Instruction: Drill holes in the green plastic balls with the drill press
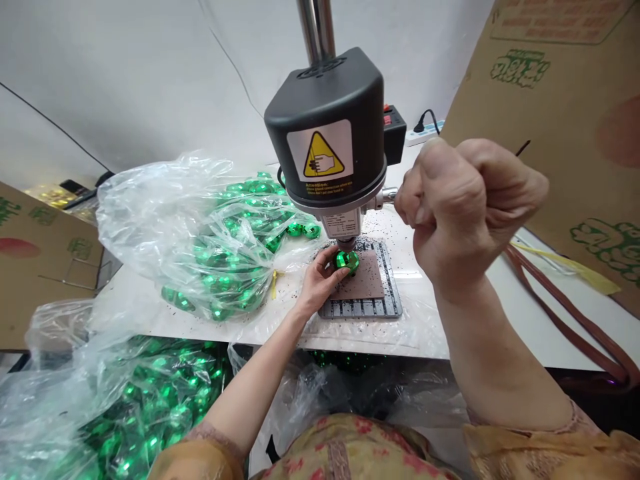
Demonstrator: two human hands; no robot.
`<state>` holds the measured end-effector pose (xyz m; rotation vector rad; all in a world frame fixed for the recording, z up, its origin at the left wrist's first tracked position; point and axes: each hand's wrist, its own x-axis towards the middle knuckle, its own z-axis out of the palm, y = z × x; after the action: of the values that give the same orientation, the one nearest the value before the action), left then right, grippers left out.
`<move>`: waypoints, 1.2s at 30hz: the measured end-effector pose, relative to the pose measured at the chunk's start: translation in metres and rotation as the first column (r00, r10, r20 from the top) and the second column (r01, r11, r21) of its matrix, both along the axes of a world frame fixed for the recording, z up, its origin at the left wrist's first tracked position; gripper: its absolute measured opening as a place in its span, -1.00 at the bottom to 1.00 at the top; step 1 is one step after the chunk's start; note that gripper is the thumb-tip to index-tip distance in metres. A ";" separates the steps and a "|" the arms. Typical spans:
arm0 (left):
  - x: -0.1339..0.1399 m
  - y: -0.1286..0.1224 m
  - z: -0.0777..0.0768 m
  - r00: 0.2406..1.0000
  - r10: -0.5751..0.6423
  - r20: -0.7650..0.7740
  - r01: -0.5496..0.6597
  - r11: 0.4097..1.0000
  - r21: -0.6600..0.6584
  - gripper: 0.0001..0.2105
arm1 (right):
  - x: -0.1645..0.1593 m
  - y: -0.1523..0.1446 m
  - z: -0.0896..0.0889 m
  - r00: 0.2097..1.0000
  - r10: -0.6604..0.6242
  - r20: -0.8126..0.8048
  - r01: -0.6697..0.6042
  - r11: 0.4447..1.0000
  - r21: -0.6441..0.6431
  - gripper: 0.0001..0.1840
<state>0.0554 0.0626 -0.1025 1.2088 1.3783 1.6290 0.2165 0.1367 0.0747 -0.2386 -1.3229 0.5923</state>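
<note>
Left side of bench [143,307]: plastic bag [160,213] of green balls. Next, left hand [318,279] pinching one green ball [346,262], round, no obvious long axis, right of the palm, over the board [370,277], directly under the drill [325,133]; bit contact can't be told. Left hand nearer. Further right, right hand [463,200] fisted around drill handle [389,196].
</note>
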 end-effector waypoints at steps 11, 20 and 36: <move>0.008 -0.005 -0.003 0.995 -0.090 -0.034 0.090 0.996 0.000 -0.42 | 0.001 0.001 -0.002 0.999 0.052 -0.003 -0.052 0.998 -0.028 -0.48; 0.018 -0.011 0.000 0.993 0.014 -0.114 -0.017 0.999 -0.028 -0.49 | 0.005 -0.008 0.006 0.987 0.152 -0.050 -0.157 0.981 -0.118 -0.41; 0.023 -0.011 0.003 0.996 0.033 -0.080 -0.036 0.999 -0.028 -0.50 | 0.005 -0.013 -0.014 0.990 0.127 -0.063 -0.124 0.991 0.043 -0.46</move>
<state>0.0789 0.0513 -0.1000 1.2515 1.4749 1.5941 0.2220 0.1233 0.0606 -0.1038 -1.2914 0.6747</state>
